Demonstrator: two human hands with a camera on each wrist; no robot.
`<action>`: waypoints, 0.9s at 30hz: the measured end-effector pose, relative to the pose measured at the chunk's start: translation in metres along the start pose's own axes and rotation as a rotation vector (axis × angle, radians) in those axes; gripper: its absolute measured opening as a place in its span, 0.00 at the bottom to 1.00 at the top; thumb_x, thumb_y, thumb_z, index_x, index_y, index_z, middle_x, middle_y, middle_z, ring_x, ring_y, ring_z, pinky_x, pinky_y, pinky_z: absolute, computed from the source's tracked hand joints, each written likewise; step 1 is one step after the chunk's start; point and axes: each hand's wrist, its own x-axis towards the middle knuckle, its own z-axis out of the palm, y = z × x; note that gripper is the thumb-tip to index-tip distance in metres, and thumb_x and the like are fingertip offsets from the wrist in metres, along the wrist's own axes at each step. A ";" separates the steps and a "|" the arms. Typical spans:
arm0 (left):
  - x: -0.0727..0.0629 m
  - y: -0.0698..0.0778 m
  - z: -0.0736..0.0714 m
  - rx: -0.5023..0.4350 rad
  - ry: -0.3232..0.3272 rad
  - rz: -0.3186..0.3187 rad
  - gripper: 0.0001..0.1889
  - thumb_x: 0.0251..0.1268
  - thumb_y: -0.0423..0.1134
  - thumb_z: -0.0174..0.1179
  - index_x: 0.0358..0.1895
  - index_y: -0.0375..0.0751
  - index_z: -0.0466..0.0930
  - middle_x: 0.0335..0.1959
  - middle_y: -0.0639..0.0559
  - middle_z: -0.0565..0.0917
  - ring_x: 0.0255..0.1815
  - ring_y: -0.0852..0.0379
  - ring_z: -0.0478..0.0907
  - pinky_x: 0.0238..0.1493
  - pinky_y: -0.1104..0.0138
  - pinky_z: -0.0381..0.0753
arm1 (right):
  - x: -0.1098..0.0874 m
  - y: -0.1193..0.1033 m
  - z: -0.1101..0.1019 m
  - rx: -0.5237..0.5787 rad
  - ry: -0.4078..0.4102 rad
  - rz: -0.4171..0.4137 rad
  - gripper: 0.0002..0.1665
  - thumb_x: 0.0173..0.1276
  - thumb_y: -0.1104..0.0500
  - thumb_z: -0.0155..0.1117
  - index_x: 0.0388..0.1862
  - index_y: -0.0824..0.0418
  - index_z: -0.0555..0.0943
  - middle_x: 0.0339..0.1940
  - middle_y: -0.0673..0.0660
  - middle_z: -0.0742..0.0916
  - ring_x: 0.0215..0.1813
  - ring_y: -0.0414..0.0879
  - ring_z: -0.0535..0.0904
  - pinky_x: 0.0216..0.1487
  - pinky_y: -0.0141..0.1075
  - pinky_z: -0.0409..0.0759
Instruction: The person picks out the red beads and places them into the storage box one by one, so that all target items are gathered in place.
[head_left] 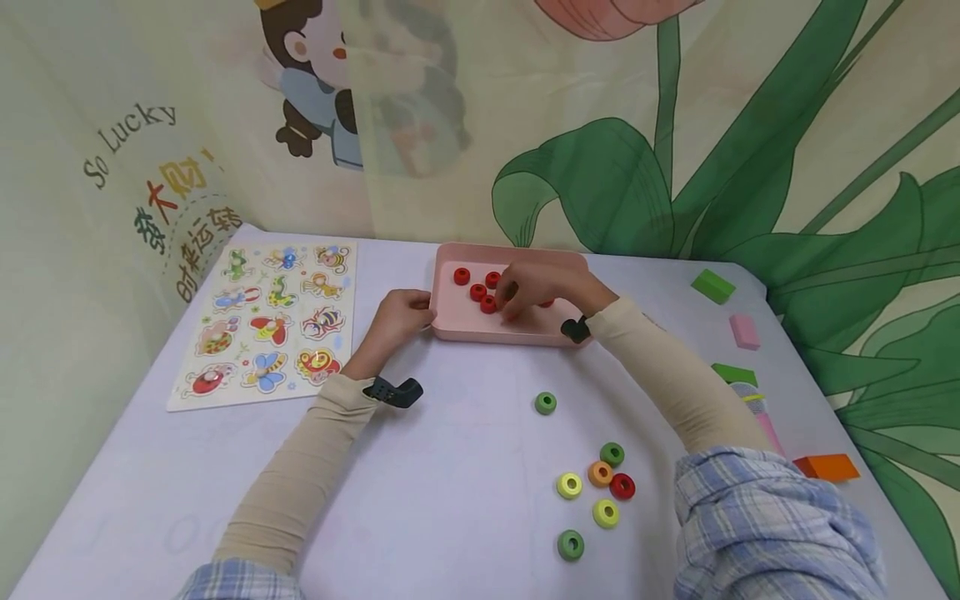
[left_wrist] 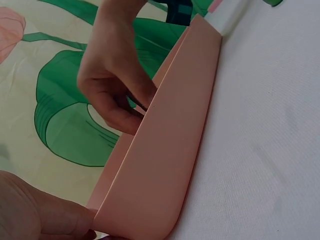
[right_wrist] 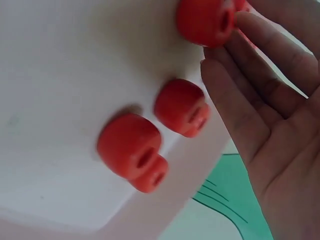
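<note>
At the back of the table lies a shallow pink tray (head_left: 495, 337) with several red beads (head_left: 462, 276) inside, each with a hole. My left hand (head_left: 401, 317) pinches the tray's left side near its front corner. Over the middle of the tray, my right hand (head_left: 536, 287) points down among the beads and hides part of the tray floor. In the right wrist view, its fairly straight fingertips are at a red bead (right_wrist: 202, 22); the thumb stands slightly apart from that bead. The tray wall (left_wrist: 165, 130) hides the right fingertips in the left wrist view.
A puzzle board (head_left: 262, 325) with insect pieces lies on the left. Loose green, yellow, orange and red beads (head_left: 606, 514) are scattered at front right. Coloured blocks (head_left: 713, 286) line the right side, partly behind the right arm. A printed curtain (head_left: 450, 200) stands behind.
</note>
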 end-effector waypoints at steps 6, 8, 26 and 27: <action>0.000 0.006 0.002 -0.004 -0.009 0.004 0.22 0.69 0.31 0.54 0.64 0.26 0.72 0.55 0.35 0.80 0.51 0.45 0.79 0.53 0.59 0.79 | -0.032 -0.012 -0.010 -0.061 0.133 0.023 0.15 0.65 0.51 0.70 0.48 0.53 0.87 0.44 0.48 0.84 0.48 0.44 0.76 0.45 0.37 0.79; 0.000 0.008 0.000 -0.011 -0.004 0.020 0.22 0.69 0.31 0.54 0.64 0.25 0.72 0.54 0.34 0.80 0.51 0.45 0.79 0.53 0.58 0.79 | -0.051 -0.021 -0.012 -0.037 0.154 0.009 0.15 0.65 0.53 0.69 0.49 0.56 0.87 0.44 0.49 0.84 0.48 0.45 0.77 0.47 0.38 0.79; -0.001 0.001 -0.005 0.009 -0.026 0.024 0.23 0.70 0.32 0.52 0.66 0.26 0.70 0.57 0.33 0.78 0.54 0.43 0.77 0.57 0.56 0.76 | -0.254 -0.038 0.129 0.358 0.184 0.064 0.11 0.63 0.59 0.73 0.44 0.49 0.86 0.45 0.43 0.84 0.49 0.41 0.80 0.50 0.37 0.81; -0.002 0.000 -0.005 0.006 -0.024 0.022 0.23 0.70 0.32 0.53 0.66 0.25 0.70 0.57 0.33 0.78 0.54 0.43 0.77 0.57 0.56 0.76 | -0.258 -0.039 0.136 0.353 0.199 0.072 0.11 0.62 0.58 0.73 0.44 0.48 0.86 0.44 0.42 0.84 0.49 0.40 0.80 0.50 0.36 0.81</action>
